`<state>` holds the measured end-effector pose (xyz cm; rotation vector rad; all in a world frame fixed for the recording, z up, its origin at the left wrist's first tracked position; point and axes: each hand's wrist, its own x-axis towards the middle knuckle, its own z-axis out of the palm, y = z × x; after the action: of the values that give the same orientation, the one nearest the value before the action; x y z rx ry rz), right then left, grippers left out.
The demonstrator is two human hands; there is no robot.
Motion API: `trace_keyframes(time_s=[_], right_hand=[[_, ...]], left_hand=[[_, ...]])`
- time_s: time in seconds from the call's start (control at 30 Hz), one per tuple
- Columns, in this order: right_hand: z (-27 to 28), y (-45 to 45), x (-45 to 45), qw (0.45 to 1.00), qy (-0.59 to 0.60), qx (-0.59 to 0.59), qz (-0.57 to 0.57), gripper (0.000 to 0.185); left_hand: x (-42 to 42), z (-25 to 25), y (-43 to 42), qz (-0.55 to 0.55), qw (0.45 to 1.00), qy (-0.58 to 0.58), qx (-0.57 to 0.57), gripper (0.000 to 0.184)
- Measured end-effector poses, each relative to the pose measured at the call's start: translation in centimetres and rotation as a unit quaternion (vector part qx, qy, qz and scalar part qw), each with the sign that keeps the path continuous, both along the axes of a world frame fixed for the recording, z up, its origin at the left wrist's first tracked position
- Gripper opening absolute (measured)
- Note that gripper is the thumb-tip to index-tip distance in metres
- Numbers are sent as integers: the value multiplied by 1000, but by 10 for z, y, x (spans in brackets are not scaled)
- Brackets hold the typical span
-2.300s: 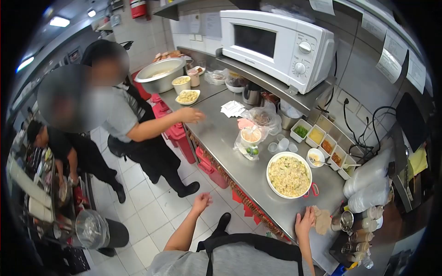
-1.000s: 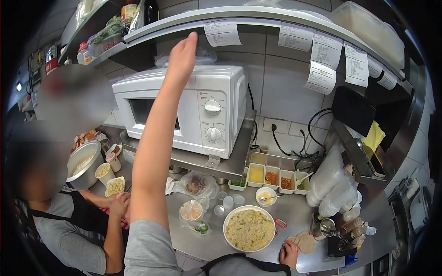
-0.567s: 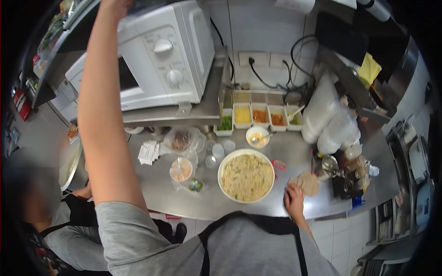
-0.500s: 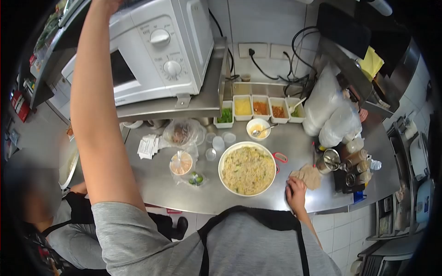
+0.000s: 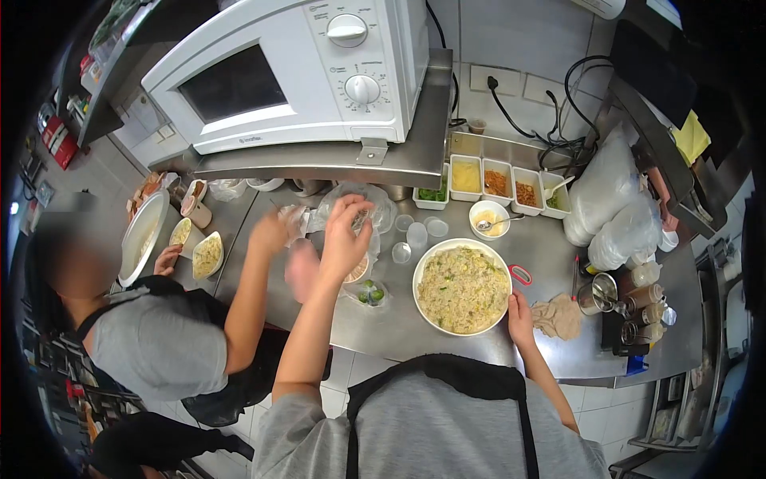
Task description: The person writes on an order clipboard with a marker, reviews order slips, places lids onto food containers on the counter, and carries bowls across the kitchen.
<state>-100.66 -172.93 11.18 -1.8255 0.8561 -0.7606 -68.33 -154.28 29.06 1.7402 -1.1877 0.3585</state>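
Note:
My left hand (image 5: 345, 239) is raised over the counter beside the cup in clear plastic (image 5: 357, 270), fingers curved and apart, with nothing visible in it. Fried rice fills a large white bowl (image 5: 463, 289). At the bowl's right rim is my right hand (image 5: 519, 318), its fingers together against the side. A red-handled tool (image 5: 520, 275) lies just above that hand, and a crumpled brown cloth (image 5: 558, 317) to its right. Left of my left hand are a co-worker's hand (image 5: 270, 233) and a blurred pinkish shape (image 5: 302, 271) that I cannot make out.
A white microwave (image 5: 239, 88) stands on a shelf above the counter. Topping trays (image 5: 496, 182), a small bowl with a spoon (image 5: 488, 219) and clear cups (image 5: 416, 235) sit behind the rice. Plastic bags (image 5: 602, 195) and bottles (image 5: 642, 295) are at right. A co-worker (image 5: 159, 343) stands at left.
My left hand has come down from beside the microwave to over the counter. My right hand has moved from the cloth to the bowl's rim. The co-worker's arm now reaches in.

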Motion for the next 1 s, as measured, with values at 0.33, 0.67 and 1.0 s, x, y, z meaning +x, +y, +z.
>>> trace_keyframes(time_s=[0.33, 0.67, 1.0], right_hand=[[-25, -18, -12, 986, -114, 117, -27, 27], [-25, -18, -8, 986, -107, 115, -62, 21], [-5, -19, -19, 965, -167, 182, -90, 20]], left_hand=[[177, -156, -34, 284, 893, 231, 260, 73], [225, -211, -24, 370, 852, 345, 136, 37], [213, -189, 18, 247, 869, 427, 35, 28]])
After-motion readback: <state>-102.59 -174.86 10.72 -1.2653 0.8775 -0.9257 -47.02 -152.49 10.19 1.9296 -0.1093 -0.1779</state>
